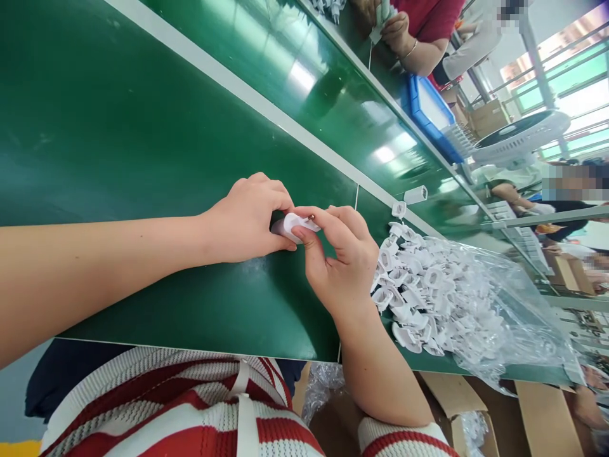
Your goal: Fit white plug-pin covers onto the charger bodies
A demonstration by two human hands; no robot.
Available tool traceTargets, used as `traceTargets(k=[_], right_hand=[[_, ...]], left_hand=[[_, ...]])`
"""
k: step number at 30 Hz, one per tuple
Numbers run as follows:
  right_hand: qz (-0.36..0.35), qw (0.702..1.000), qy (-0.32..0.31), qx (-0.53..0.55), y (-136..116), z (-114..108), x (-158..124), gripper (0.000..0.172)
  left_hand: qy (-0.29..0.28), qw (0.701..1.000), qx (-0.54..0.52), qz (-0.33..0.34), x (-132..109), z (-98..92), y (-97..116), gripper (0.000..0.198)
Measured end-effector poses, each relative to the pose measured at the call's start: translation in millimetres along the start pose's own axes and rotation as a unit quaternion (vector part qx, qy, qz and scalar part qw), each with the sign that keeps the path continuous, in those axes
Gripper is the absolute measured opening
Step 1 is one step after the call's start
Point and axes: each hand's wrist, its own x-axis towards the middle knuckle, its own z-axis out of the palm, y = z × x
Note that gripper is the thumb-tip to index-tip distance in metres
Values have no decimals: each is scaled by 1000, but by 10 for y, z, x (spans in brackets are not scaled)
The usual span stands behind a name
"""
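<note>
Between my two hands is a small white plug-type charger housing [291,225] with a metal pin showing at its right end. My left hand [252,219] grips its left end between thumb and fingers. From the right, my right hand [342,254] pinches the pin end with thumb and forefinger. Both hands are just over the green table [157,158]. To the right of my right hand lies a heap of white plastic plug parts [423,285], partly in a clear plastic bag [514,298].
Two white charger housings [415,194] stand near the white strip behind the heap. Across the green belt, a co-worker's hands [397,32] hold a small part near a blue tray [431,114]. A fan [521,136] is at the right. Open cardboard boxes [547,412] sit below the table edge.
</note>
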Motion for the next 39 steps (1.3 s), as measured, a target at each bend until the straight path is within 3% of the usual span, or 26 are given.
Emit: traceTargets(k=[5,23,31,39], right_hand=[[1,999,28,23,9,-3,6,20],[15,998,-44,-45,-35,-92,50,16],[15,999,-16,-28,-58,-40,26,16],[20,999,-27,-7,-53,-39,63,15]], left_hand=[[-6,1000,3,-9,8,-3,15,26],[-6,1000,-1,-13,0,-6,27,26],[-2,1000,1,-11,6,5,21,26],[-3,999,3,-31,-1,-10,50,26]])
